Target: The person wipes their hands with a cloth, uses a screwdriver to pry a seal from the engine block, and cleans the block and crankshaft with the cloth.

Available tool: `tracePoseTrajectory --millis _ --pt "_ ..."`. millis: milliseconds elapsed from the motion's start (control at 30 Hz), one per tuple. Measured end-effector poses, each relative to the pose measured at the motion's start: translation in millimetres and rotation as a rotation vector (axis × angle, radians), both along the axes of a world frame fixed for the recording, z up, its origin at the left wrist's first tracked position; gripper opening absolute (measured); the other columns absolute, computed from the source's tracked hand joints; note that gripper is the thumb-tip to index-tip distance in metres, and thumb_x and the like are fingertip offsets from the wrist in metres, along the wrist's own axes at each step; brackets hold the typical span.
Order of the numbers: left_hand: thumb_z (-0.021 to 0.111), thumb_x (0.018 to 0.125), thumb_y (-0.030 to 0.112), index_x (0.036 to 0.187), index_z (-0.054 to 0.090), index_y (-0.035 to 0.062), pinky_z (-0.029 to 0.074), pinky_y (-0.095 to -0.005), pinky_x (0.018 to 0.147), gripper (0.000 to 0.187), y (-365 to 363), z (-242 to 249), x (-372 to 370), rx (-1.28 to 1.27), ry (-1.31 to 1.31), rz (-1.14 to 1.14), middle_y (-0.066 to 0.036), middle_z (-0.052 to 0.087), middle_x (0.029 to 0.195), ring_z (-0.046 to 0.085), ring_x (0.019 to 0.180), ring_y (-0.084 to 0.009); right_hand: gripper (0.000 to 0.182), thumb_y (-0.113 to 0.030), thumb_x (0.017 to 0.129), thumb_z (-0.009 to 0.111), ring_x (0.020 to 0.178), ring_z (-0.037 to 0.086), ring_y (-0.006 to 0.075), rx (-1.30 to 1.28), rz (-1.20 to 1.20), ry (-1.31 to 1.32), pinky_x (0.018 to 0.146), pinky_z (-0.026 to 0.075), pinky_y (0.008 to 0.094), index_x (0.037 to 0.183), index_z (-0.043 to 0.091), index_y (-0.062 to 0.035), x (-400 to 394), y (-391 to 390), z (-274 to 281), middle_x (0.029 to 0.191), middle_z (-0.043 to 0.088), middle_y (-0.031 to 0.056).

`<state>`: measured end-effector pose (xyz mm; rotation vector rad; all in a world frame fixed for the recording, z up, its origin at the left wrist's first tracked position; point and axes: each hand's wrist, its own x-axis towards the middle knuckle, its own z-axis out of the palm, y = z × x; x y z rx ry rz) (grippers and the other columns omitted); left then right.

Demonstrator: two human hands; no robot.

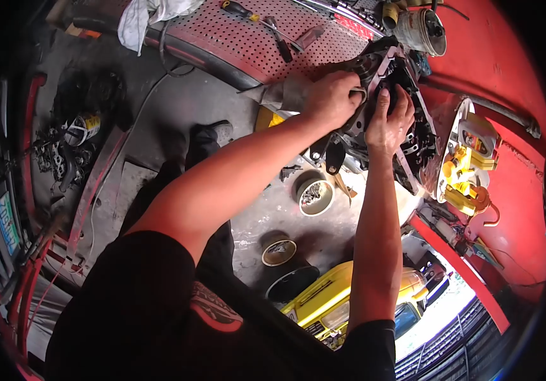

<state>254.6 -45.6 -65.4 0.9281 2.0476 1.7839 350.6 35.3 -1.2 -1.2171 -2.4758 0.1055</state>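
Observation:
A dark, grimy engine with metal casing and open cavities stands at the upper middle, at the edge of the perforated bench. My left hand is closed at its left side, fingers curled round a grey rag whose loose part trails left over the bench edge. My right hand reaches into the engine's open side, thumb and bent fingers gripping round a dark inner part. Its fingertips are partly hidden inside the casing.
Screwdrivers and a scraper-like tool lie on the perforated bench. A dirty bucket stands behind. Yellow chain-hoist parts sit right. Below are floor bowls, a yellow vehicle and, left, engine parts.

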Motion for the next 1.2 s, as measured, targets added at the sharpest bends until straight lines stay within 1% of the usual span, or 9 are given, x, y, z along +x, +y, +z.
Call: tracePoseTrajectory --millis 100,200,333,467,567,667,1000,1100,1200 --pt "0.071 0.078 0.019 0.088 0.064 0.0088 0.054 -0.0479 0.073 0.016 -8 -2 -7 -0.002 0.180 -0.055 -0.013 0.067 0.087 0.066 0.085 -0.0350 0.054 -0.051 0.096 0.056 0.128 0.047 0.0361 -0.005 -0.026 -0.020 0.108 0.039 0.0461 0.132 0.059 -0.0109 1 -3 1 0.138 0.053 0.0153" --pt "0.071 0.077 0.019 0.087 0.063 0.0084 0.053 -0.0489 0.070 0.016 -1 -9 -7 0.074 0.075 -0.068 -0.013 0.068 0.081 0.067 0.078 -0.0355 0.052 -0.051 0.096 0.056 0.128 0.047 0.0354 0.005 -0.023 -0.003 0.107 0.040 0.0457 0.130 0.061 -0.0117 -1 2 0 0.137 0.054 0.0138" --pt "0.073 0.076 0.020 0.087 0.069 0.0065 0.055 -0.0442 0.070 0.018 13 -7 -23 -0.188 -0.517 -0.320 -0.017 0.072 0.082 0.071 0.075 -0.0335 0.050 -0.051 0.095 0.057 0.127 0.048 0.0346 -0.016 -0.062 -0.021 0.106 0.041 0.0451 0.127 0.063 -0.0126 -2 -5 5 0.136 0.055 0.0120" --pt "0.077 0.075 0.025 0.088 0.069 0.0029 0.055 -0.0428 0.072 0.027 -16 -10 -44 -0.706 -0.093 -0.278 -0.021 0.072 0.085 0.070 0.077 -0.0367 0.048 -0.050 0.096 0.057 0.125 0.049 0.0344 -0.007 -0.039 0.002 0.105 0.042 0.0447 0.125 0.064 -0.0128 0 -2 2 0.134 0.056 0.0116" --pt "0.075 0.078 0.027 0.089 0.067 0.0028 0.055 -0.0443 0.075 0.027 -35 3 -43 -0.308 -0.275 0.017 -0.020 0.071 0.087 0.070 0.083 -0.0374 0.042 -0.043 0.100 0.051 0.124 0.050 0.0349 -0.004 -0.003 0.059 0.104 0.043 0.0446 0.126 0.064 -0.0126 2 -2 1 0.134 0.056 0.0120" --pt "0.073 0.081 0.027 0.090 0.066 0.0027 0.055 -0.0449 0.077 0.027 -20 53 -35 -0.105 -0.213 -0.018 -0.021 0.071 0.086 0.070 0.085 -0.0383 0.041 -0.035 0.102 0.046 0.123 0.051 0.0360 0.024 0.025 0.095 0.103 0.043 0.0452 0.130 0.061 -0.0103 4 0 0 0.134 0.055 0.0146" --pt "0.074 0.079 0.039 0.097 0.074 -0.0020 0.057 -0.0446 0.082 0.045 26 50 -33 -0.632 -0.146 -0.274 -0.025 0.072 0.093 0.072 0.090 -0.0381 0.041 -0.027 0.096 0.050 0.123 0.049 0.0394 -0.042 0.024 0.210 0.104 0.042 0.0474 0.132 0.057 -0.0078 6 1 5 0.135 0.053 0.0190" --pt "0.077 0.079 0.029 0.076 0.072 -0.0022 0.048 -0.0406 0.061 0.032 1 65 -25 -0.582 -0.365 -0.336 -0.013 0.068 0.068 0.063 0.061 -0.0202 0.040 -0.025 0.095 0.053 0.122 0.050 0.0387 -0.053 -0.012 0.223 0.104 0.042 0.0477 0.131 0.058 -0.0075 4 -1 7 0.134 0.053 0.0185" --pt "0.077 0.080 0.029 0.074 0.071 -0.0013 0.047 -0.0399 0.060 0.031 29 50 -27 -0.612 -0.298 -0.204 -0.014 0.067 0.067 0.061 0.060 -0.0202 0.040 -0.024 0.095 0.052 0.121 0.050 0.0395 -0.091 -0.008 0.317 0.104 0.041 0.0476 0.131 0.058 -0.0058 6 1 9 0.133 0.053 0.0196"
